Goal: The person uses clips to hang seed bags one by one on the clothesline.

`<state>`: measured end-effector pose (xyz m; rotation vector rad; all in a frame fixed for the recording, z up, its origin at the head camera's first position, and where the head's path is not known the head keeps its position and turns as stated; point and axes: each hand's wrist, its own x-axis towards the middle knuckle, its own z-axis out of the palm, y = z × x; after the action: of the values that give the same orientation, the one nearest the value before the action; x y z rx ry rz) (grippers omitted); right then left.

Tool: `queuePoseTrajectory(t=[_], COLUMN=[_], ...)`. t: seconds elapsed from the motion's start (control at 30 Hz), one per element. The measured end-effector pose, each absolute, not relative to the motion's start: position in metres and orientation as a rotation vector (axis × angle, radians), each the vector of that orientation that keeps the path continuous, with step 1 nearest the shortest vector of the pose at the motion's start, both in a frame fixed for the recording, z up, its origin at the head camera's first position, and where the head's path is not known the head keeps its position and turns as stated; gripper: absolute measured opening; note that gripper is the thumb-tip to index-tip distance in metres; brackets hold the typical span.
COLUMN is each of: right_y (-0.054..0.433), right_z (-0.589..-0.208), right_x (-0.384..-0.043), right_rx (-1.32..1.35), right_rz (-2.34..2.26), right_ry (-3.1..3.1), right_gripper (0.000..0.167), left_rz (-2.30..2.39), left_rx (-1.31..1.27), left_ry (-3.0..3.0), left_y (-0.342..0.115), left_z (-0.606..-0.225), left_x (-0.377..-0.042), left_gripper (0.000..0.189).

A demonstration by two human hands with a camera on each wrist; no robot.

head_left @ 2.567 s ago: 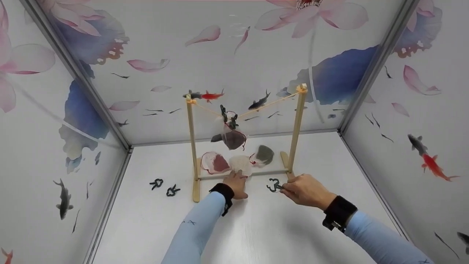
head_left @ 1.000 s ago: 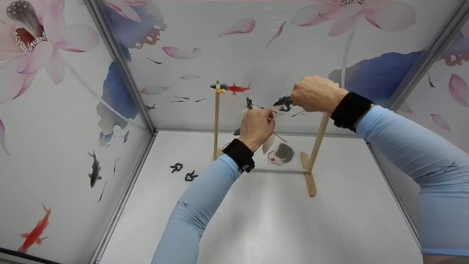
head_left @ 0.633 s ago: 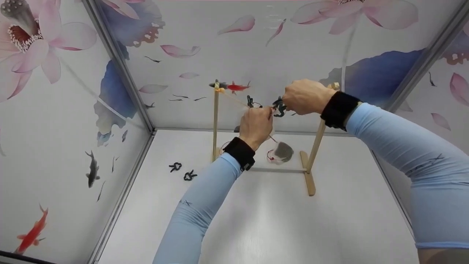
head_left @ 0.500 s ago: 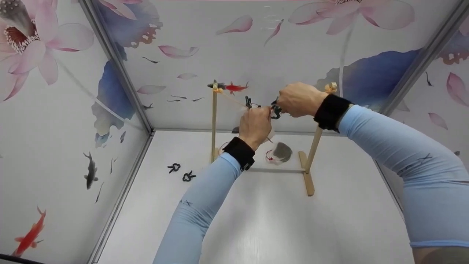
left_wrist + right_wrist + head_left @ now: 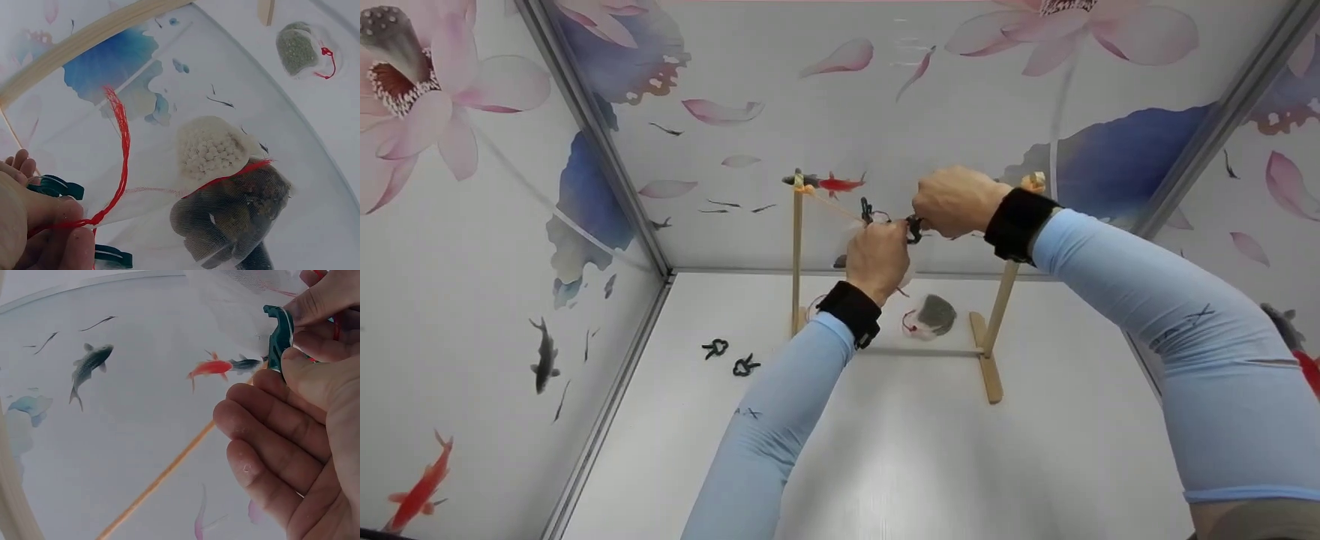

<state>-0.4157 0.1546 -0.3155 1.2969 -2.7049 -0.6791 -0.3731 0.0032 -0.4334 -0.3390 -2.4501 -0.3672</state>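
My left hand [image 5: 877, 259] is raised at the sagging line [image 5: 163, 475], pinching the gathered neck of a mesh drawstring bag [image 5: 212, 152] filled with white pellets. Its red cord [image 5: 122, 152] trails from the fingers in the left wrist view. Right beside it, my right hand [image 5: 960, 201] pinches a dark green clothespin [image 5: 279, 337] between thumb and index finger, at the left fingertips. Another mesh bag [image 5: 230, 214] with dark contents hangs close behind the white one. More green clothespins [image 5: 59, 185] show around the left hand. My left hand covers most of the bags in the head view.
Wooden posts [image 5: 796, 255] of a stand carry the line. A bag with green contents [image 5: 936, 315] lies by the base bar, and a red-corded bag [image 5: 816, 304] is partly hidden at left. Two dark clothespins [image 5: 745, 365] lie on the white table. Printed walls surround it.
The left hand has lifted the white bag from the base to the line. My right hand brought a clothespin up from the table, then moved left until it met the left fingertips.
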Motion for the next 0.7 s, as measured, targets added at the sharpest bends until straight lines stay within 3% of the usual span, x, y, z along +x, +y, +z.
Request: queuePoseTrajectory(t=[0.3,0.53,0.7], right_y=[0.181,0.203,0.215], right_z=[-0.344,-0.379,-0.408], right_x=[-0.409,-0.391,-0.379], right_rx=[1.299,1.233,1.213], right_rz=[-0.392,-0.297,-0.214], right_ry=[-2.581,-2.447,-2.349], right_gripper=[0.03,0.069,0.077], left_rz=[-0.336,-0.346,-0.475], left_rx=[-0.373,-0.558,-0.672], left_ry=[-2.369,-2.258,-2.134], left_y=[0.002,-0.01,-0.031], left_z=[-0.447,-0.453,-0.458], left_x=[-0.373,-0.367,-0.358], left_gripper=[0.018,0.008,0.022])
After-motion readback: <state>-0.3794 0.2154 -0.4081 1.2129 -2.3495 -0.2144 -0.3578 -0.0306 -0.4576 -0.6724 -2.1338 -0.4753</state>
